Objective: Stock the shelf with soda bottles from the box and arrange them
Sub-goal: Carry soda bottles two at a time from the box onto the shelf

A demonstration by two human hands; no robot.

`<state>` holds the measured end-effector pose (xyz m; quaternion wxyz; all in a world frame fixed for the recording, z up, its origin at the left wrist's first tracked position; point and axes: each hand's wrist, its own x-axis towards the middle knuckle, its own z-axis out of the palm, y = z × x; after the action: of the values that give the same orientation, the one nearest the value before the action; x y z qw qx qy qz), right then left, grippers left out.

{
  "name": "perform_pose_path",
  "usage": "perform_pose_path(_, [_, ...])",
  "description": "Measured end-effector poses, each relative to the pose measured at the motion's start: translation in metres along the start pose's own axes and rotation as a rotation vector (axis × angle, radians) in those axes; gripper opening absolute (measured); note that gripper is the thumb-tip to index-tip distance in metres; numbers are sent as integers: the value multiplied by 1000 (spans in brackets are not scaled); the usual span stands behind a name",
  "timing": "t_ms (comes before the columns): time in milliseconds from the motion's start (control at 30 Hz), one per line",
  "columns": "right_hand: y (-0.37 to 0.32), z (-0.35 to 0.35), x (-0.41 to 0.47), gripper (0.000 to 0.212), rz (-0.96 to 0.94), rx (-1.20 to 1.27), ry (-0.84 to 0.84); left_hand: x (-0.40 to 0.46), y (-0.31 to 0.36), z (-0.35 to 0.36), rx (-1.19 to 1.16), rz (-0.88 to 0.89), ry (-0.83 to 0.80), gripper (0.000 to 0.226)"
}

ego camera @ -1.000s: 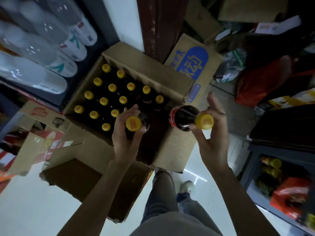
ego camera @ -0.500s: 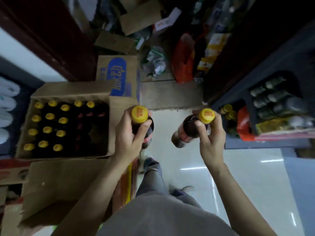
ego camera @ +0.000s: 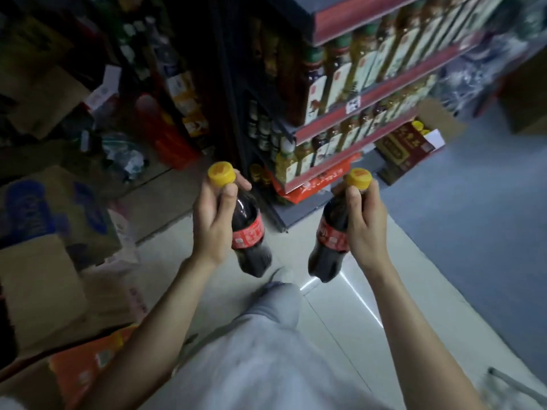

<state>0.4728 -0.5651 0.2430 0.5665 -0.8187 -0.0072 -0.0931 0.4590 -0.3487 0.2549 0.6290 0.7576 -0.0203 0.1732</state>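
My left hand [ego camera: 212,220] grips a dark soda bottle [ego camera: 250,232] by its neck, just under the yellow cap; the bottle has a red label and hangs upright over the floor. My right hand [ego camera: 365,226] grips a second dark soda bottle [ego camera: 330,244] with a yellow cap and red label in the same way. Both bottles are held in front of me at about the same height. A shelf unit [ego camera: 331,125] with red-edged boards stands ahead, filled with bottles. The box of soda bottles is out of view.
Cardboard boxes [ego camera: 44,279] lie at the left, one with blue print [ego camera: 53,214]. A red carton [ego camera: 405,149] sits on the floor right of the shelf. Pale tiled floor [ego camera: 370,291] stretches ahead, my leg and shoe [ego camera: 275,279] below. Dark cluttered goods fill the far left.
I have turned right, away from the soda box, which has left the view. The shelf now fills the view ahead. Both hands still hold their bottles, now more upright.
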Motion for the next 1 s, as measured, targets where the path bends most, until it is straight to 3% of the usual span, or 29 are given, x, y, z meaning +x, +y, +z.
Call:
perform_pose_path(100, [12, -45, 37, 15, -36, 3, 41, 23, 8, 61, -73, 9, -104, 13])
perform_pose_path(200, [25, -86, 81, 11, -86, 9, 71, 47, 12, 116, -100, 55, -179, 14])
perform_pose_path(300, [38, -126, 133, 19, -132, -2, 102, 84, 22, 172, -120, 111, -209, 29])
perform_pose_path(367, [39, -153, 170, 21, -151, -11, 81, 111, 36, 208, -124, 148, -200, 26])
perform_pose_path(467, [37, -194, 224, 10, -209, -7, 65, 152, 63, 257, -103, 253, -153, 23])
perform_pose_path(700, [44, -285, 346, 16, -300, 92, 104, 246, 124, 355, -152, 422, -52, 25])
perform_pose_path(900, [29, -356, 458, 15, -487, 168, 73, 330, 181, 435, -78, 668, 188, 27])
perform_pose_path(1000, [12, -386, 512, 11, -572, 234, 36, 366, 205, 472, -30, 699, 248, 24])
